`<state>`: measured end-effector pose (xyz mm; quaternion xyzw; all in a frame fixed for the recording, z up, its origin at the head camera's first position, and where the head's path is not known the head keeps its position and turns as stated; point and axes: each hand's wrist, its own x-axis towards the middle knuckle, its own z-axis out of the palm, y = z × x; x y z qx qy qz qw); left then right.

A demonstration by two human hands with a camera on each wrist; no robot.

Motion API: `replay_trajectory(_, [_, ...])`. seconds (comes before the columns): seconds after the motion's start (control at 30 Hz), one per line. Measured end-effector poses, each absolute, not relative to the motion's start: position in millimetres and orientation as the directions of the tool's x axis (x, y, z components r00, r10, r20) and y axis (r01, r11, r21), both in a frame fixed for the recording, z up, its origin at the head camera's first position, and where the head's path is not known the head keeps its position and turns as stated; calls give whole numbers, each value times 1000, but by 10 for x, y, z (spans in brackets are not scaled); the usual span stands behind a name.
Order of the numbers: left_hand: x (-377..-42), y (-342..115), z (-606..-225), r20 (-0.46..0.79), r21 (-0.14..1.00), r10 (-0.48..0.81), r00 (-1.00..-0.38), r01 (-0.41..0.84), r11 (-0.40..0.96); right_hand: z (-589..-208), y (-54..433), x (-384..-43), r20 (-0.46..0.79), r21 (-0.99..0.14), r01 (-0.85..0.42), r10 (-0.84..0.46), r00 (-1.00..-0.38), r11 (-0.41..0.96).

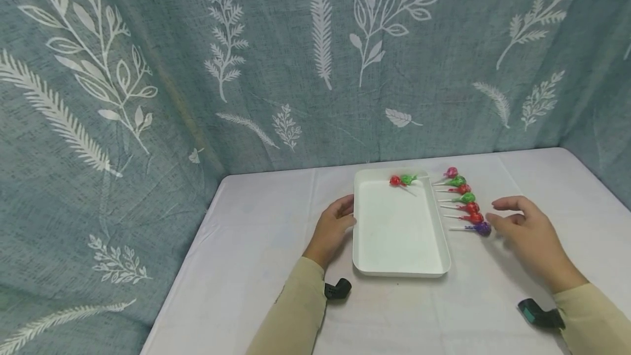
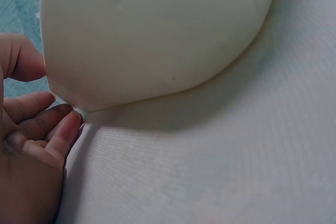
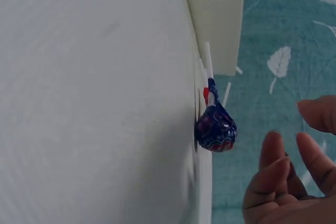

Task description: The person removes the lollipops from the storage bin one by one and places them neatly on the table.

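Note:
My left hand (image 1: 335, 228) rests against the left side of a white rectangular tray (image 1: 396, 274), fingertips touching its outer wall. The left wrist view shows that hand's curled fingers (image 2: 63, 137) beside the tray (image 2: 152, 40). Inside the tray's far end lie a red lollipop (image 1: 395, 181) and a green lollipop (image 1: 408, 179). Right of the tray is a column of several wrapped lollipops, a purple lollipop (image 1: 483, 228) nearest. My right hand (image 1: 529, 234) hovers just right of it, fingers bent and apart, holding nothing; the right wrist view shows the purple lollipop (image 3: 216, 129) clear of the fingers.
Under everything is a white cloth-covered table (image 1: 276, 223). A teal curtain with white leaf prints (image 1: 276, 59) hangs behind and at the sides. Dark wrist devices sit by the left sleeve (image 1: 296, 300) and the right sleeve (image 1: 591, 311).

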<state>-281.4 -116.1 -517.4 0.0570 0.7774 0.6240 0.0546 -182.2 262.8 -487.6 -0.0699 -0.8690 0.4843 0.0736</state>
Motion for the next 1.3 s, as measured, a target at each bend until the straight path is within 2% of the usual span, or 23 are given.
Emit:
replay_trajectory(0.27, [-2824,-1161,-5168,-14,977,158,-987,20,214,-4740,2407,-1872,138,-845,-34,155,-978,534])
replay_trajectory(0.63, [-2845,-1166,-5159,-21,979,169,-985,15,205,-4620,2040,-1980,217,-868,-163,63,-974,469])
replay_trajectory(1.1, [-2830,-1183,-5163,-16,982,178,-984,18,187,-4378,1664,-2189,268,-855,-252,-29,-963,453])
replay_trajectory(1.3, [-2813,-1188,-5175,-1,983,182,-983,33,183,-4335,1563,-2277,252,-852,-242,-41,-967,465])
